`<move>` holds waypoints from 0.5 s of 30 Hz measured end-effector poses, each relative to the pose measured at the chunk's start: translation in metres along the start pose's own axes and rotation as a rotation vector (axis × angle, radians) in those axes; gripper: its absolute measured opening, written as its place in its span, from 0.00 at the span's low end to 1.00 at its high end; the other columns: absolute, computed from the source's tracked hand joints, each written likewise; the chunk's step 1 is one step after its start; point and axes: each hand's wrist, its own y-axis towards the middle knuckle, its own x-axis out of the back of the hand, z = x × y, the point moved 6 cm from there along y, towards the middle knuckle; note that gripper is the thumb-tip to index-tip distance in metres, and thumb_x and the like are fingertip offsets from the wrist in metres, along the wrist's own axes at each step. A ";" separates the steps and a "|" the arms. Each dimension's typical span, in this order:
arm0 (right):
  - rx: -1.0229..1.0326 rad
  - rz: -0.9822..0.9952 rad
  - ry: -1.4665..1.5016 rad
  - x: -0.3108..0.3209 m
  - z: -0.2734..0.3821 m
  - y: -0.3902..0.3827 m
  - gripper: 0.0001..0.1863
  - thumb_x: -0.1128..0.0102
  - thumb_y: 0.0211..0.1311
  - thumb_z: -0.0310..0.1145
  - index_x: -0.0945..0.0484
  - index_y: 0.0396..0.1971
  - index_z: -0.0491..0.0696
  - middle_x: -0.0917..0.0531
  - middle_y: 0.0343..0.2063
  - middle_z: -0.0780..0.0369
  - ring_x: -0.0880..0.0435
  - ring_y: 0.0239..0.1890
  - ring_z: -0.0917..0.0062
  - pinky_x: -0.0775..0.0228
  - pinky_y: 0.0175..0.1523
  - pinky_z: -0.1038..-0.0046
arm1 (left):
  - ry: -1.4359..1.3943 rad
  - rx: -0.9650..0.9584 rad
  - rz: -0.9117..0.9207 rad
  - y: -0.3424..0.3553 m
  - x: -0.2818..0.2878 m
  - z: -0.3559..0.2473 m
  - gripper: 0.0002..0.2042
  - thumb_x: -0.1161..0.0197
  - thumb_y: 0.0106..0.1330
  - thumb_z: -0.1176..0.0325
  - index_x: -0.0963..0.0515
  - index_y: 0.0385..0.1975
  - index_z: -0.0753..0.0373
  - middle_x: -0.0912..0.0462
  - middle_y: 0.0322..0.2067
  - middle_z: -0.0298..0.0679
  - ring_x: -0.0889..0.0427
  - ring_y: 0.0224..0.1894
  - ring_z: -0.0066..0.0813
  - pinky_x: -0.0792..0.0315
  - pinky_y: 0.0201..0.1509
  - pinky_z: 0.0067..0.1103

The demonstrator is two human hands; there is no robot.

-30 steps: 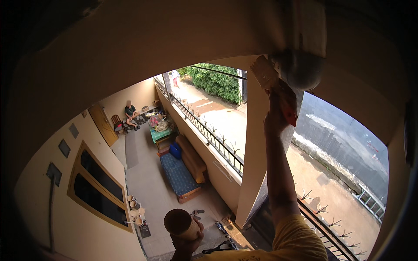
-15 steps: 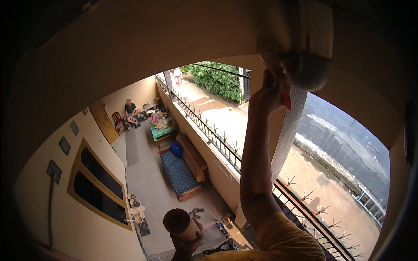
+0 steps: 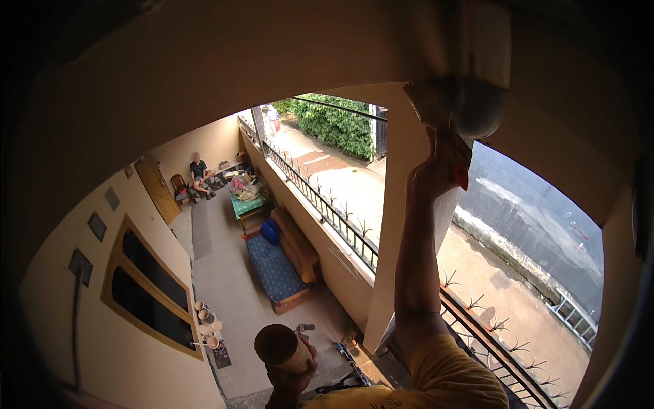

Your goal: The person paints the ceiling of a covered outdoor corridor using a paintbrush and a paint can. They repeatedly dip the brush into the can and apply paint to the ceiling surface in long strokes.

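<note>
My right hand [image 3: 439, 163] is raised high, closed on a wide paintbrush [image 3: 460, 170] with a red handle. Its bristle end is against or very near the underside of the beige overhead structure, beside a rounded grey fitting [image 3: 473, 112]; exact contact is unclear. My left hand [image 3: 306, 368] is low at the bottom centre, gripping a pale cylindrical container [image 3: 293, 354] whose round top shows dark brown inside. A pale column [image 3: 381, 300] stands beside my right arm.
A seated person [image 3: 199, 174] is at the far end. Below are a blue-patterned daybed [image 3: 276, 273], green table [image 3: 246, 204] and several cups or pots [image 3: 208, 320] beside the window [image 3: 146, 286]. Spiked railings [image 3: 320, 204] border the walkway; a ladder [image 3: 572, 320] lies outside at right.
My right hand with the brush rose toward the overhead fitting, then came slightly lower. My left hand and container stay in much the same place. The view has shifted slightly.
</note>
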 end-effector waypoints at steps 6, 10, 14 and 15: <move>0.226 0.171 -0.302 -0.029 -0.002 0.019 0.10 0.32 0.59 0.16 0.19 0.41 0.40 0.14 0.42 0.60 0.15 0.43 0.77 0.21 0.50 0.76 | -0.045 -0.030 0.012 -0.003 -0.002 -0.007 0.28 0.28 0.53 0.49 0.23 0.55 0.47 0.23 0.55 0.34 0.28 0.60 0.37 0.23 0.54 0.37; 0.283 0.211 -0.340 -0.028 -0.034 0.023 0.06 0.33 0.60 0.18 0.17 0.37 0.41 0.14 0.40 0.63 0.17 0.43 0.80 0.23 0.50 0.76 | -0.037 -0.014 0.001 0.004 -0.004 -0.005 0.28 0.29 0.54 0.49 0.23 0.55 0.47 0.23 0.55 0.34 0.28 0.60 0.36 0.23 0.54 0.37; 0.202 0.194 -0.387 -0.020 -0.016 -0.004 0.07 0.32 0.60 0.18 0.17 0.38 0.42 0.15 0.40 0.62 0.17 0.43 0.80 0.24 0.51 0.75 | 0.061 -0.039 0.028 0.005 0.006 -0.007 0.27 0.30 0.55 0.49 0.22 0.55 0.48 0.23 0.54 0.35 0.28 0.59 0.36 0.23 0.54 0.36; 0.136 0.185 -0.378 -0.017 -0.013 -0.007 0.07 0.32 0.60 0.18 0.17 0.38 0.42 0.15 0.40 0.62 0.17 0.44 0.80 0.24 0.51 0.75 | 0.073 -0.045 0.031 0.005 0.005 -0.006 0.26 0.30 0.55 0.48 0.22 0.54 0.49 0.23 0.54 0.35 0.28 0.59 0.36 0.23 0.54 0.36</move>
